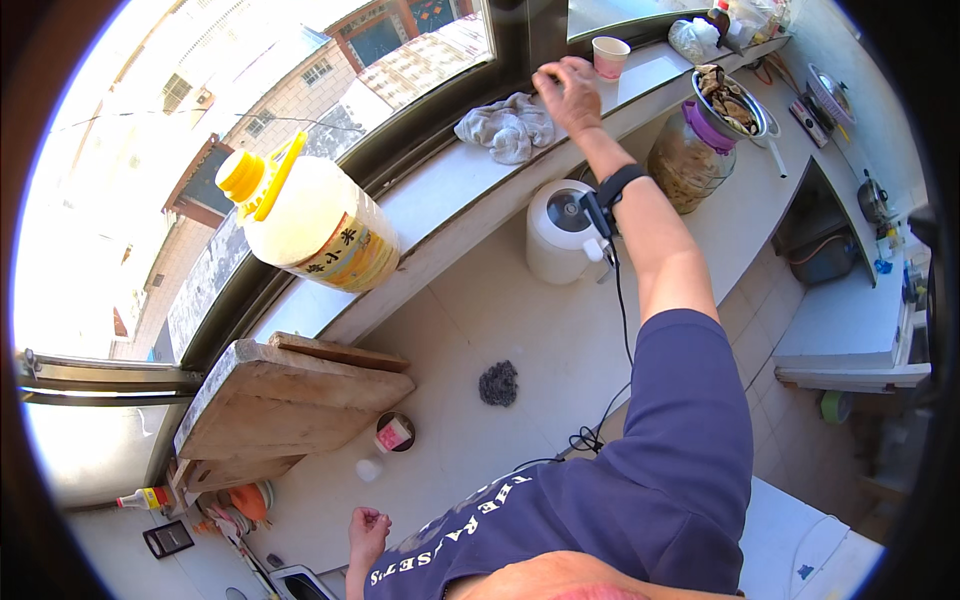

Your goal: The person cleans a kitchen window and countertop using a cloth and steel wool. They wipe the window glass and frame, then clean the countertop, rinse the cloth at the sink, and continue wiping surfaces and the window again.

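My right hand (571, 94) is stretched out over the white window sill (427, 180), its fingers bent and nothing visible between them. A crumpled grey cloth (510, 129) lies just left of it. On its other side stands a pink-and-white paper cup (610, 58), very close to the fingers; contact cannot be made out. Low in the view, my left hand (367, 534) hangs by my body with fingers curled and no object showing. Below my right forearm is a white lidded appliance (559, 236) on the counter.
A yellow-capped plastic jug (322, 225) stands on the sill. Wooden boards (300, 401) lean beneath it. A dark scouring pad (498, 383) and a second paper cup (392, 433) are on the counter. Rightward, a steel bowl (750, 124) tops a large jar (686, 169). A black cable (621, 300) hangs from my wrist.
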The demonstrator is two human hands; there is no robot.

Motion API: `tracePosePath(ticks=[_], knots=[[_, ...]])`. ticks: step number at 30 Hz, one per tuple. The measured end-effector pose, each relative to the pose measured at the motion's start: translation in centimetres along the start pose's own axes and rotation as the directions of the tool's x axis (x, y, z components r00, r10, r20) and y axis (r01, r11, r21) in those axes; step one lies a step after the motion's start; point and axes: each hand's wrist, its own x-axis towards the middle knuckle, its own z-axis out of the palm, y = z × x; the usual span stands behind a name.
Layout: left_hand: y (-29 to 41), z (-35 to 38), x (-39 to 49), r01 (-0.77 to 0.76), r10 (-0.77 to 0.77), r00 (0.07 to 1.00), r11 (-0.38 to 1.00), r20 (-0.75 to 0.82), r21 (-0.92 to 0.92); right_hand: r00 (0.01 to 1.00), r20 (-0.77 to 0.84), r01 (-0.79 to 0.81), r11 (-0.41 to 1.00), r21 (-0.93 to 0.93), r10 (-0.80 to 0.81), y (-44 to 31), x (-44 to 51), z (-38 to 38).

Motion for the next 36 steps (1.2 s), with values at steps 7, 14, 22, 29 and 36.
tracePosePath(ticks=[7, 14, 22, 29, 36], knots=[[-0.8, 0.1, -0.8, -0.016, 0.016, 1.000, 1.000, -0.012, -0.001, 0.731, 0.365, -0.220, 0.705, -0.674, 0.577, 7.0, 5.8, -2.3], [-0.5, 0.9, 0.5, -0.065, 0.064, 0.998, 0.996, 0.020, 0.060, 0.948, 0.310, 0.101, 0.854, -0.511, 0.073, 5.3, 0.3, -6.4], [-1.8, 2.1, 2.9, -0.119, 0.111, 0.991, 0.986, 0.075, 0.117, 0.872, 0.423, 0.377, 0.888, -0.262, -0.246, -3.2, -5.6, -13.8], [-1.3, 2.6, 1.5, -0.235, 0.220, 0.971, 0.941, 0.090, 0.243, 0.593, 0.691, 0.168, 0.903, 0.396, -0.413, -14.8, -16.5, -17.2], [-1.2, 2.5, -0.6, -0.164, 0.154, 0.985, 0.974, 0.079, 0.153, 0.184, 0.904, 0.011, 0.921, 0.390, -0.385, -18.6, -33.0, -7.0]])
